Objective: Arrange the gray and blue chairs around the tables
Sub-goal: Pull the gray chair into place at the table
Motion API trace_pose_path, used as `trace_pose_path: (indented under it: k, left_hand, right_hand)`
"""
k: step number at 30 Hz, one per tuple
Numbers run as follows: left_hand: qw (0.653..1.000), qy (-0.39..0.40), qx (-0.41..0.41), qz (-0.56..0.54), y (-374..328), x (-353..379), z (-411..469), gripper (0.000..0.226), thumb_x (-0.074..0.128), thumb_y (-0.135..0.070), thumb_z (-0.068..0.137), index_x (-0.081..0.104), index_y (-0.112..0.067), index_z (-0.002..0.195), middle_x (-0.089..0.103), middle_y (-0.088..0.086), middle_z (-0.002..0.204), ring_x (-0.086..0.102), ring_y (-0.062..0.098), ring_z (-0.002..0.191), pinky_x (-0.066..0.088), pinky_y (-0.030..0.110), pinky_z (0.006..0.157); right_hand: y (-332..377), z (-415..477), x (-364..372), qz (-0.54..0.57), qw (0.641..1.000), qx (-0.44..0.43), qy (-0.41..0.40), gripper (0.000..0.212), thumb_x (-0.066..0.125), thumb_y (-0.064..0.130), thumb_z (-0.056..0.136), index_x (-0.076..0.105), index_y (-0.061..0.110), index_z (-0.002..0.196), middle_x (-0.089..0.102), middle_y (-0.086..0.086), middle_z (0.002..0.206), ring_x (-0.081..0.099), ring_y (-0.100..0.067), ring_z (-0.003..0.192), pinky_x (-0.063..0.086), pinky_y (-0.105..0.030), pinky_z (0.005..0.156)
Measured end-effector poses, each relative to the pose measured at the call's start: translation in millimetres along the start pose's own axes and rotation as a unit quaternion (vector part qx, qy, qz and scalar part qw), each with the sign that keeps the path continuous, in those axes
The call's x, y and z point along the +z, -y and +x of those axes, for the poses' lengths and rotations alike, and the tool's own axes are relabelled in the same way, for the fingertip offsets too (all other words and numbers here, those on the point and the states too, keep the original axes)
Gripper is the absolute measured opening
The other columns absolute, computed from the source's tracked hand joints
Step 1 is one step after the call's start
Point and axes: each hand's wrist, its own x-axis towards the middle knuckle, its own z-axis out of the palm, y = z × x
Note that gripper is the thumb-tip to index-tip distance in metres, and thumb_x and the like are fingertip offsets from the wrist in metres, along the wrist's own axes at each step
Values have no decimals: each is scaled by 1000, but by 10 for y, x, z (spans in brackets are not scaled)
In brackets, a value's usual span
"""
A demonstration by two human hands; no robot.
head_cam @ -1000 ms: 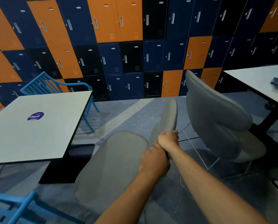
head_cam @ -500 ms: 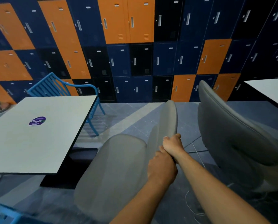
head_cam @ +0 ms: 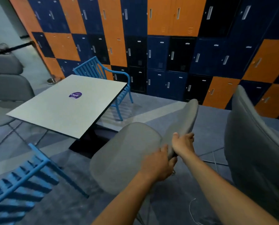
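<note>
A wall of lockers [head_cam: 160, 54] in orange, blue and black filled the background, above a gray-blue floor [head_cam: 151, 114]. A square white surface [head_cam: 62, 111] on a dark base stood left of center. At the right edge a second gray chair [head_cam: 255, 143] stood close to the camera, its curved back rising high. A third gray chair [head_cam: 7, 85] sat at the surface's left side. A blue chair [head_cam: 93, 69] with a slatted back stood at the far corner of the surface, against the lockers, and a second blue chair [head_cam: 21, 179] showed at the lower left, near the surface's front corner.

The gray chair [head_cam: 124, 153] lay in the middle, just beside the surface's right edge, with its seat toward the surface and its back to the right. The left hand [head_cam: 158, 164] gripped it where seat and back met, fingers curled underneath. The right hand [head_cam: 182, 143] clasped the lower edge of the back, thumb on the front and fingers wrapped behind. The two hands were close together.

A purple sticker [head_cam: 75, 95] sat on the surface, and a thin white cable [head_cam: 192, 213] curled on the floor.
</note>
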Motion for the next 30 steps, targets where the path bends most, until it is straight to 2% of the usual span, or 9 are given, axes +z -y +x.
trace_pose_path:
  k: [5,7,9,12,14,18,22,26,30]
  left_hand:
    - [998,-20,-58,-22,328,-8,-458,79,36,-81,92,40,-29,151,55,5,148,57,30,125,47,45,104]
    - [996,-51,-72,-29,451,18,-683,82,43,-85,84,47,-33,147,60,-1,143,60,23,122,48,41,102]
    - [990,-88,-78,-75,578,42,-888,69,60,-82,74,58,-43,131,69,-13,123,65,9,106,53,35,93]
    - [971,-128,-125,-156,694,98,-1112,39,71,-70,61,66,-49,93,71,-23,85,65,-4,79,56,34,73]
    - [963,-146,-142,-175,694,145,-1185,45,71,-66,63,72,-35,95,73,-12,84,66,1,76,57,39,72]
    - [956,-173,-140,-189,576,224,-1248,61,64,-71,65,74,-28,107,76,-4,93,71,18,85,57,43,77]
    - [957,-180,-161,-160,412,342,-1309,56,68,-70,70,71,-33,113,77,-3,99,71,23,91,56,43,78]
    - [955,-191,-165,-155,250,491,-1382,64,69,-80,68,67,-37,116,76,-5,102,69,24,93,50,36,72]
    - [956,-186,-148,-169,183,548,-1385,71,60,-84,66,65,-37,118,75,-9,104,70,17,93,55,36,75]
  right_hand:
    - [-167,-274,-52,-157,969,-192,-8,97,47,54,99,-10,5,160,-11,-22,169,-1,-38,157,9,-50,126]
    - [-235,-420,-7,-236,914,-330,-13,88,42,60,96,9,12,163,-4,-20,170,-6,-35,157,-7,-49,126]
    - [-254,-604,87,-277,852,-443,30,73,32,62,94,46,19,152,21,-15,168,6,-32,156,-12,-49,125]
    - [-279,-913,266,-292,811,-495,111,67,25,60,92,75,21,114,67,-3,132,46,-25,135,0,-47,122]
    - [-319,-1027,322,-287,806,-508,102,62,27,57,91,77,21,98,74,1,110,57,-24,112,11,-44,117]
    - [-426,-1064,260,-258,807,-528,60,49,38,52,87,77,21,85,76,1,96,60,-25,94,27,-42,110]
    - [-532,-1033,148,-252,805,-534,54,40,44,49,85,72,22,76,75,4,87,61,-22,89,31,-39,109]
    - [-658,-996,-18,-241,801,-545,58,30,48,47,87,55,27,65,67,8,75,55,-16,80,34,-41,109]
    - [-672,-943,-146,-259,790,-548,96,40,41,53,92,61,25,71,57,14,74,48,-9,82,27,-37,115]
